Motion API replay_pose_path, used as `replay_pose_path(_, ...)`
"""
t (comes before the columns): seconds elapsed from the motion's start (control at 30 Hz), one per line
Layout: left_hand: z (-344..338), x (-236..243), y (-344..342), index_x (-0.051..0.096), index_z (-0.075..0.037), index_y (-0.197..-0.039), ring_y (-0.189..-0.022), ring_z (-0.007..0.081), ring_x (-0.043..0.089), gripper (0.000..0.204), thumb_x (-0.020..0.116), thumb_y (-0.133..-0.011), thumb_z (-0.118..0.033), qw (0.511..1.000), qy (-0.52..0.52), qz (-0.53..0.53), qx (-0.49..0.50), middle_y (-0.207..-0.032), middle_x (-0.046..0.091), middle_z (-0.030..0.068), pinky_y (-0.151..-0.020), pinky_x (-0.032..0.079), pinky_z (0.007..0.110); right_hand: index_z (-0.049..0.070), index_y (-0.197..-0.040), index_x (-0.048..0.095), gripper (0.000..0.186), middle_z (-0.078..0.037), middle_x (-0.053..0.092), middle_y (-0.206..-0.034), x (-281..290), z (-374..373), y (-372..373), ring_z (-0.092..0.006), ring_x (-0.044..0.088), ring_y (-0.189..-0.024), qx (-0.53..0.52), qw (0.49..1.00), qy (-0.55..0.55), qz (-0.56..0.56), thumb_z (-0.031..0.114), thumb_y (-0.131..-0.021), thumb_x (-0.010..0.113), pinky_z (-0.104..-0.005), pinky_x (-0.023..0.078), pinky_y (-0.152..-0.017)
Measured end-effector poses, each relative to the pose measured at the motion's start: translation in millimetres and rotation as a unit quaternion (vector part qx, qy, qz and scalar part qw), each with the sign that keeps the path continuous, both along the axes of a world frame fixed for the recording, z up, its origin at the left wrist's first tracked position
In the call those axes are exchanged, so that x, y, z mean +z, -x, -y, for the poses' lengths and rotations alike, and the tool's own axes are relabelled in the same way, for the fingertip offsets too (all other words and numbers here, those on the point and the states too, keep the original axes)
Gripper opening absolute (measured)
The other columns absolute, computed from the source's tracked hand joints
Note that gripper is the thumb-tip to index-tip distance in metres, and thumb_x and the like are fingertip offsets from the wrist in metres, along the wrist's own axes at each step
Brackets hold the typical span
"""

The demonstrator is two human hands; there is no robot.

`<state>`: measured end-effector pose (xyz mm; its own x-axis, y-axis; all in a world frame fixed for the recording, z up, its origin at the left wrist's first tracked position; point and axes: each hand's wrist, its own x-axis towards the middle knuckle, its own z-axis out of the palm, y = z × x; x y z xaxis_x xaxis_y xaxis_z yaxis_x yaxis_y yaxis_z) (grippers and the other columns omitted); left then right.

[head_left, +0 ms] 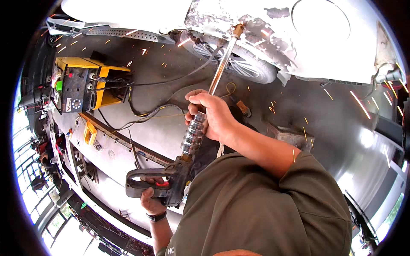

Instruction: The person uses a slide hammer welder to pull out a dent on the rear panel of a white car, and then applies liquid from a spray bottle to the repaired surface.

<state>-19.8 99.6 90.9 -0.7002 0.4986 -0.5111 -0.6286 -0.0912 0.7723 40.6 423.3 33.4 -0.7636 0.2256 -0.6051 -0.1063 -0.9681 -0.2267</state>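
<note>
A slide-hammer dent puller [163, 178] with a black pistol handle, red trigger, ribbed chrome weight [194, 134] and long shiny rod [224, 64] slants across the middle. Its brass-coloured tip [238, 30] meets the scraped, patchy white car panel [215, 16] above a wheel. My left hand [154, 199], with a dark wristband, is closed round the handle, fingers by the trigger. Farther up, my right hand [217, 116] curls round the tool where the ribbed weight meets the rod; its palm hides part of it.
Orange sparks fly at both sides. A yellow-and-black welding machine [92, 84] stands at the left, its cables [149, 112] trailing over the floor. An orange-and-grey power tool [243, 107] and a metal box [290, 135] lie near the wheel [252, 64]. A detached pale panel [111, 158] lies at lower left.
</note>
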Motion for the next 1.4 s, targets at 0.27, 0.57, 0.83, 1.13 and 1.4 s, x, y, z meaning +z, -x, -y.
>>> replay_pose_path(0.27,-9.6,14.3,-23.0,0.058,-0.006,-0.108,-0.103,0.0303,0.061,0.035,0.066,-0.078,-0.022,0.997,0.035,-0.048,0.042,-0.110,0.062,0.0141,-0.095,0.051,0.046,0.005,-0.097,0.055,0.020,-0.004,0.055,-0.071,-15.9,-96.5,9.0,-0.0218,0.061,-0.069,-0.010,0.999,-0.041,-0.019,0.018,-0.089,0.067,-0.0418,0.055,-0.068)
replay_pose_path(0.57,-25.2,40.2,-22.5,0.056,-0.005,-0.106,-0.103,0.0316,0.063,0.036,0.069,-0.075,-0.020,0.997,0.039,-0.063,0.029,-0.109,0.064,0.0151,-0.096,0.051,0.044,0.005,-0.099,0.061,0.022,-0.004,0.055,-0.072,-1.9,7.9,-9.0,-0.0203,0.059,-0.068,-0.026,0.997,-0.021,-0.064,0.026,-0.093,0.061,-0.0372,0.053,-0.067)
replay_pose_path(0.83,-2.5,22.4,-20.9,0.058,-0.007,-0.113,-0.108,0.0275,0.060,0.041,0.067,-0.073,-0.013,0.997,0.034,-0.027,0.063,-0.109,0.061,0.0062,-0.099,0.049,0.045,0.005,-0.106,0.058,0.022,-0.005,0.055,-0.074,2.2,-28.8,-3.0,-0.0223,0.059,-0.069,0.031,0.999,0.003,-0.023,0.022,-0.093,0.061,-0.0406,0.054,-0.069)
replay_pose_path(1.13,11.5,12.1,-9.0,0.060,-0.005,-0.116,-0.112,0.0292,0.062,0.042,0.064,-0.076,-0.017,0.997,0.026,-0.013,0.066,-0.112,0.065,0.0090,-0.099,0.051,0.048,0.003,-0.105,0.058,0.022,-0.006,0.055,-0.070,-3.3,14.1,-6.3,-0.0205,0.060,-0.065,-0.011,0.999,-0.042,0.009,0.021,-0.092,0.061,-0.0390,0.054,-0.065)
replay_pose_path(1.4,51.6,-0.4,-24.1,0.061,-0.007,-0.126,-0.112,0.0271,0.062,0.049,0.061,-0.077,-0.015,0.992,0.051,0.036,0.113,-0.116,0.066,0.0077,-0.102,0.049,0.046,0.002,-0.099,0.058,0.015,-0.004,0.054,-0.071,-8.6,33.3,-2.8,-0.0219,0.057,-0.068,0.036,0.998,0.050,0.029,0.016,-0.093,0.059,-0.0380,0.052,-0.069)
